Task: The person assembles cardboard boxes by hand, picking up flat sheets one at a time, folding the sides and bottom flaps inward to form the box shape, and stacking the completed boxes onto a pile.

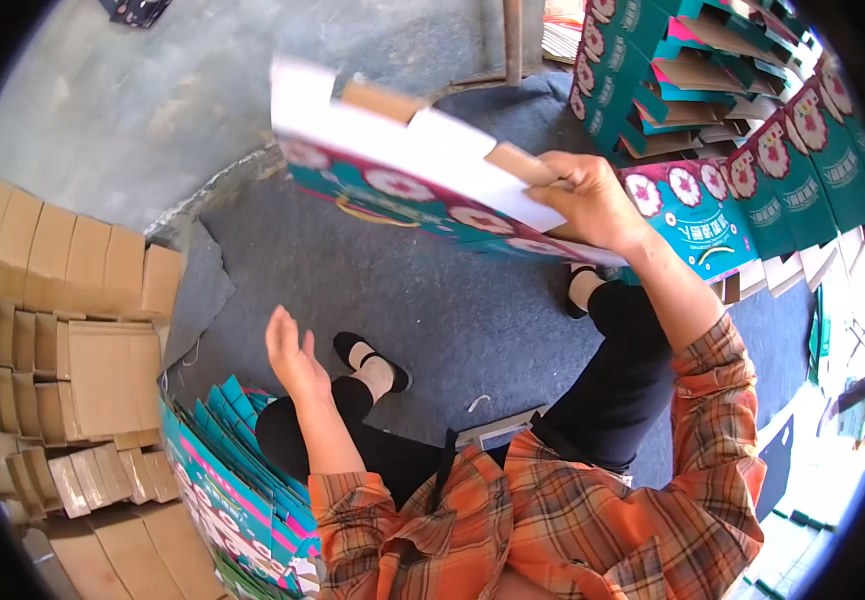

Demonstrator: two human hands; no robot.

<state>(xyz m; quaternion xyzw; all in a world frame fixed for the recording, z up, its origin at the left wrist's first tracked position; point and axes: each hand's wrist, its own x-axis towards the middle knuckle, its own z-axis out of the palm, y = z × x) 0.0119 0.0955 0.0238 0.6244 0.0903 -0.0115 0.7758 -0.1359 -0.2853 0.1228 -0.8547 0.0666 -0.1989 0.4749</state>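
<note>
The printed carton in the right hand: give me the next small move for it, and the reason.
Probably bring the left hand up to support the far end of the printed carton. Only the right hand grips it, near one end, so the rest juts out unsupported, while the left hand appears empty and sits apart from it.

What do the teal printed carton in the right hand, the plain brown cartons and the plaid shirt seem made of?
Held teal printed carton: probably paperboard with smooth print; unprinted flaps show white and brown. Plain brown cartons: likely cardboard, matte, with straight stiff edges. Plaid shirt: likely woven fabric, matte, softly wrinkled; fibre unclear.
</note>
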